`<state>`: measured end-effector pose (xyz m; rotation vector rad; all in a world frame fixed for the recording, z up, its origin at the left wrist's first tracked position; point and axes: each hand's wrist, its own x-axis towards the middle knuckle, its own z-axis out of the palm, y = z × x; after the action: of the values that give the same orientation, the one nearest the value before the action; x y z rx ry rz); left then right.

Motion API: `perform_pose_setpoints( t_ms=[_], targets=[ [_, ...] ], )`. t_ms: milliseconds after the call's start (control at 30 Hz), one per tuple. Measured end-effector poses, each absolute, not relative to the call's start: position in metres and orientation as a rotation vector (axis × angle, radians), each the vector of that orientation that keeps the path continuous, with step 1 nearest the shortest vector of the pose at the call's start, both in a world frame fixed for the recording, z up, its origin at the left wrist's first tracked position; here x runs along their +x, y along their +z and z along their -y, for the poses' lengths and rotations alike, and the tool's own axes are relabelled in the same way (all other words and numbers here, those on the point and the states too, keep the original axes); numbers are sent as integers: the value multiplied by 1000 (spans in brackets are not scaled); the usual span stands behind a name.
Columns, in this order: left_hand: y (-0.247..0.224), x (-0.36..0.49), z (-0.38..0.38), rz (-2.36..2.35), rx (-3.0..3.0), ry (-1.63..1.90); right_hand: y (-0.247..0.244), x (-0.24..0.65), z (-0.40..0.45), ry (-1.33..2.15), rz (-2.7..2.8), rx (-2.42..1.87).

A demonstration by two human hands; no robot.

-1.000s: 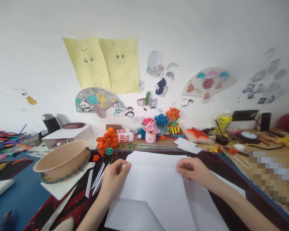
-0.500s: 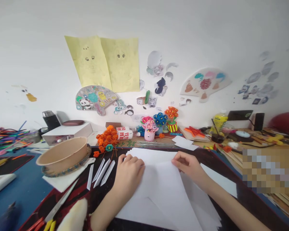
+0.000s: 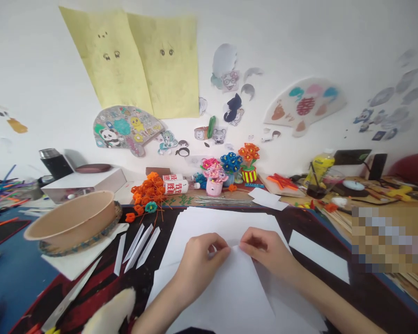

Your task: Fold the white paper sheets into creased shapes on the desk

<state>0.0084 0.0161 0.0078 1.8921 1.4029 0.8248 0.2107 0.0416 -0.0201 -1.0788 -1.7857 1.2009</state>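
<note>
A top sheet of white paper (image 3: 226,297) lies over a stack of white sheets (image 3: 209,222) on the dark mat. My left hand (image 3: 204,260) pinches the sheet's far edge between thumb and forefinger. Close beside it, my right hand (image 3: 264,248) pinches the same edge, with a small gap between the two hands. Folded white paper strips (image 3: 139,248) rest left of the stack. Off to the right lies a white paper rectangle (image 3: 318,256).
A beige bowl (image 3: 73,218) and scissors (image 3: 69,297) are at the left. Behind the mat stand orange pipe-cleaner flowers (image 3: 148,192), small flower pots (image 3: 214,187), white bottles (image 3: 176,185) and a yellow bottle (image 3: 318,169).
My left hand has moved right from lying on the paper and now pinches its edge near my right hand. The camera view has shifted, and more of the right paper rectangle shows.
</note>
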Motion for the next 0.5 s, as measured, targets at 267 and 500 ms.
perform_pose_setpoints(
  t_ms=[267,500],
  targets=[
    [12,16,-13,-1399,1966,830,-8,209,-34,1057,1859,-1123],
    [5,5,-17,-1731,2413,484,-13,235,-51,675,2218,-1455]
  ],
)
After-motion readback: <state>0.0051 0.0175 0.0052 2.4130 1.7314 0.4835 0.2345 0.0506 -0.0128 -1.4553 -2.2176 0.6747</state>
